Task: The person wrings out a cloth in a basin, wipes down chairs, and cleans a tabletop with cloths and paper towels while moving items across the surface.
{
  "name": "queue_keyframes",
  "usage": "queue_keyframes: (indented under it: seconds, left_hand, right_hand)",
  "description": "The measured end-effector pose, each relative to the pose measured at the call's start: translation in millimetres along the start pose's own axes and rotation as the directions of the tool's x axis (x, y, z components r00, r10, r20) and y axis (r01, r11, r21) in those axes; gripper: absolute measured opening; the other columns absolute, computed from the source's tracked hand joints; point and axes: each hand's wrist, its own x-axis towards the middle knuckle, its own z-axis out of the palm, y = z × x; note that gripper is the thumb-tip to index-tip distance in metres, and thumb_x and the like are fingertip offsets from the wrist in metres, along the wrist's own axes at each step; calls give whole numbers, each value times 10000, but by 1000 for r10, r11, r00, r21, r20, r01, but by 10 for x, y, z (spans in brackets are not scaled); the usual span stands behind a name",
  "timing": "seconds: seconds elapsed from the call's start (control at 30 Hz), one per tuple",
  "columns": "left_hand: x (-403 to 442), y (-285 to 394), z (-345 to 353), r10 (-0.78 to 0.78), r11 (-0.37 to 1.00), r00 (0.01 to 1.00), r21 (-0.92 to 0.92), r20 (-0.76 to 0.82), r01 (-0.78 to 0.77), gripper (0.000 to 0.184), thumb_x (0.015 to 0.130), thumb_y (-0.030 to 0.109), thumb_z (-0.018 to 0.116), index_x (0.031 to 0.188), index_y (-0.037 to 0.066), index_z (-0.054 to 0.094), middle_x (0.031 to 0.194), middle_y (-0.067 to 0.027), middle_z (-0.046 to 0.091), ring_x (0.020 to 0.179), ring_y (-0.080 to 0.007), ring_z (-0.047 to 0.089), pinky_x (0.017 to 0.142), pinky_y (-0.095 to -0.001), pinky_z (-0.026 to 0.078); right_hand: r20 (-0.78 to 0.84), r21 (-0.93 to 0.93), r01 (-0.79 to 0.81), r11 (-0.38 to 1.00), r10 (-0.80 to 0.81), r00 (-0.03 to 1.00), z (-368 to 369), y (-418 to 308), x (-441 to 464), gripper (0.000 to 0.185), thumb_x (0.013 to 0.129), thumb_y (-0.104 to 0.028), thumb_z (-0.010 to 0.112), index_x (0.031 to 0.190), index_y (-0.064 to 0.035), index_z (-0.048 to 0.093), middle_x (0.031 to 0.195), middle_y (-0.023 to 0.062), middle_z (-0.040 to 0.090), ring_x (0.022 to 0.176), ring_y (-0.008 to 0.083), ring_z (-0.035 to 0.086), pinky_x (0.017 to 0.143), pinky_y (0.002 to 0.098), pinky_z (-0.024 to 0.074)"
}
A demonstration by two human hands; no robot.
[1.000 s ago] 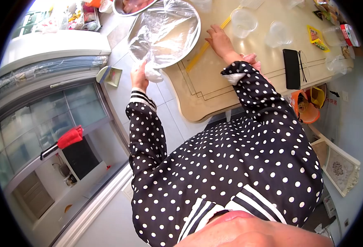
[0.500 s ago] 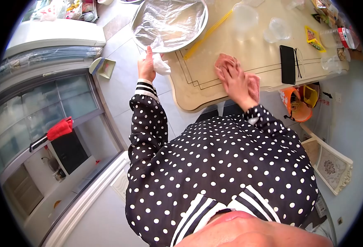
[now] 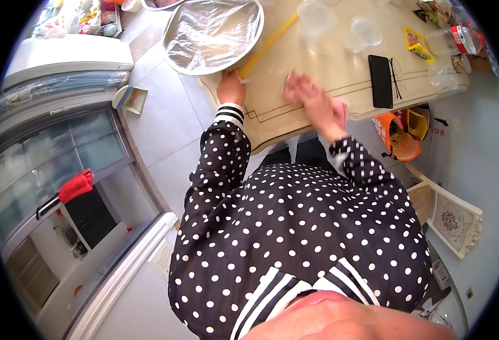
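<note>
My right hand [image 3: 314, 105], blurred by motion, presses on a pink cloth [image 3: 340, 110] on the cream table [image 3: 272, 102]. Its fingers reach over the cloth, part of which shows beside the wrist. My left hand [image 3: 231, 89] is closed at the table's left edge, just below a large round metal basin [image 3: 201, 72] covered with clear plastic film. Only a sliver of the white tissue [image 3: 244, 81] shows at its fingers; the rest is hidden. Close to these fingers lies the lower end of a long yellow stick [image 3: 269, 42].
Clear plastic containers [image 3: 365, 33] stand at the back. A black phone [image 3: 380, 81], glasses [image 3: 395, 78], a yellow packet [image 3: 418, 44] and a plastic jar [image 3: 456, 41] lie to the right. Below the table's right edge hangs an orange bag [image 3: 394, 136]. A dustpan [image 3: 136, 101] is at left.
My left hand has moved right, from beside the basin to the table edge, and the tissue is now mostly hidden. My right hand has shifted slightly left with the pink cloth under it.
</note>
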Motion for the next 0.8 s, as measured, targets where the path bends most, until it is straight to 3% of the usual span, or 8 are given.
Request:
queue_keyframes:
  seconds: [0.17, 0.27, 0.33, 0.47, 0.5, 0.57, 0.67, 0.8]
  left_hand:
    - [-40, 34, -194, 25, 998, 1000, 64, 0, -25, 283, 709, 196, 643, 972, 104, 599, 986, -120, 566, 835, -309, 572, 704, -395, 468]
    - [-141, 111, -340, 77, 997, 992, 26, -101, -74, 246, 714, 189, 648, 936, 96, 596, 903, -114, 594, 795, -316, 579, 687, -390, 466]
    - [-178, 168, -434, 33, 999, 997, 15, -64, -32, 232, 714, 191, 651, 916, 90, 594, 882, -108, 599, 789, -311, 580, 683, -390, 465]
    - [-401, 341, -672, 78, 987, 991, -128, -110, -92, 215, 706, 191, 667, 871, 82, 584, 823, -91, 595, 749, -293, 581, 649, -372, 467]
    - [-489, 407, -719, 95, 976, 987, -182, -131, -119, 215, 704, 191, 670, 867, 82, 582, 816, -89, 593, 741, -290, 581, 640, -368, 468]
    - [-617, 548, -730, 127, 968, 983, -198, -136, -152, 214, 707, 198, 674, 860, 82, 579, 809, -84, 586, 718, -280, 580, 609, -355, 469]
    - [-714, 773, -834, 91, 960, 987, -253, -130, -122, 193, 744, 208, 655, 865, 81, 574, 804, -79, 574, 677, -275, 576, 574, -342, 466]
    - [-752, 836, -773, 88, 940, 982, -314, -165, -137, 196, 752, 208, 651, 867, 70, 571, 798, -72, 571, 665, -276, 574, 561, -338, 463]
  right_hand:
    - [-95, -70, -242, 968, 235, 967, 484, 72, 788, 343, 757, -44, 503, 1091, -83, 568, 1065, 73, 560, 984, 296, 516, 806, 367, 426]
    - [15, 451, -122, 884, 129, 991, 390, -431, 449, 343, 768, -103, 488, 1105, -88, 551, 1197, 66, 516, 965, 289, 527, 848, 356, 439]
    - [-28, 143, 310, 940, -309, 951, 264, -442, 92, 373, 751, -124, 517, 1118, -61, 545, 1219, 92, 502, 1005, 286, 532, 857, 346, 443]
    - [-15, 165, 408, 898, -411, 911, 186, -283, 221, 370, 754, -115, 503, 1111, -29, 545, 1228, 96, 501, 967, 258, 561, 793, 318, 475]
    - [67, 462, 99, 881, -146, 987, 293, -328, 399, 369, 754, -102, 491, 1114, -37, 542, 1212, 94, 509, 941, 254, 567, 779, 325, 476]
    - [-89, -45, 280, 959, -283, 955, 665, -221, 812, 347, 778, -77, 455, 1116, -41, 525, 1134, 103, 538, 951, 262, 546, 792, 343, 455]
    - [-103, 58, -19, 998, 25, 994, 869, -488, 1090, 233, 838, -81, 427, 1049, -53, 521, 1005, 118, 543, 1001, 255, 488, 849, 332, 408]
    - [9, 303, 131, 944, -140, 990, 816, -885, 481, 226, 841, -116, 451, 1048, -58, 522, 1020, 112, 531, 1015, 252, 482, 874, 328, 391]
